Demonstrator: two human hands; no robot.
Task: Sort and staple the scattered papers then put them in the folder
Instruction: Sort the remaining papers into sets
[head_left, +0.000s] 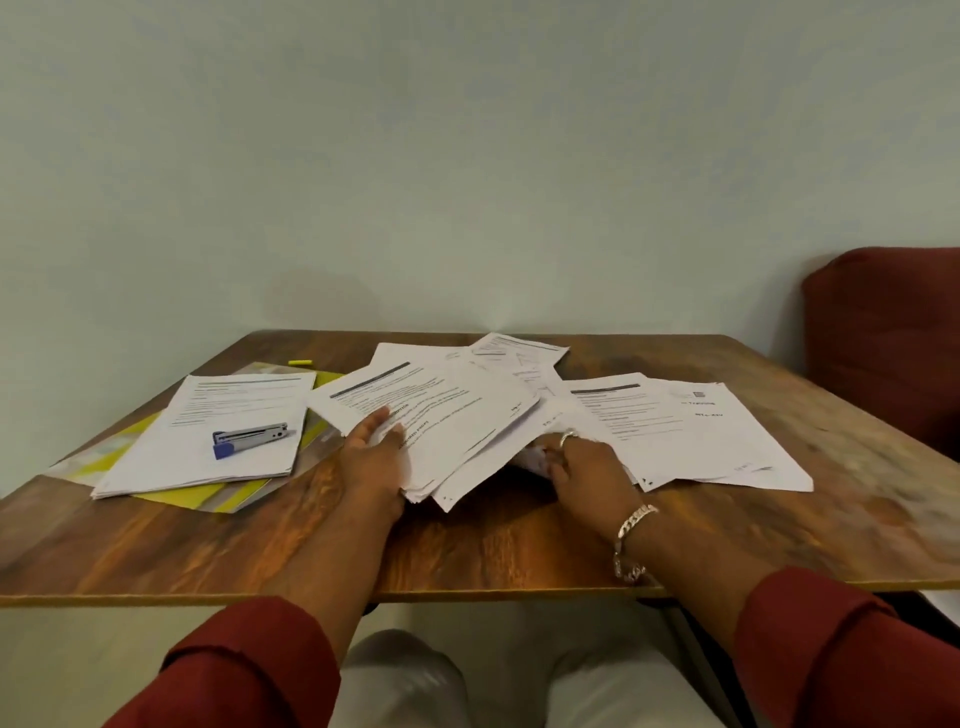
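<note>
Several white printed sheets lie scattered over the middle and right of the wooden table (467, 551). My left hand (374, 457) grips the near left edge of a lifted bundle of sheets (441, 415), thumb on top. My right hand (587, 467), with a ring and a bracelet, reaches under the overlapping papers on the right (691, 431); its fingertips are hidden by them. At the left, a neat stack of papers (228, 431) rests on a yellow folder (197, 496). A blue and grey stapler (249, 439) lies on top of that stack.
A small yellow object (301, 361) lies near the table's far edge, by the wall. A dark red seat (883, 343) stands at the right, behind the table. My legs are under the near edge.
</note>
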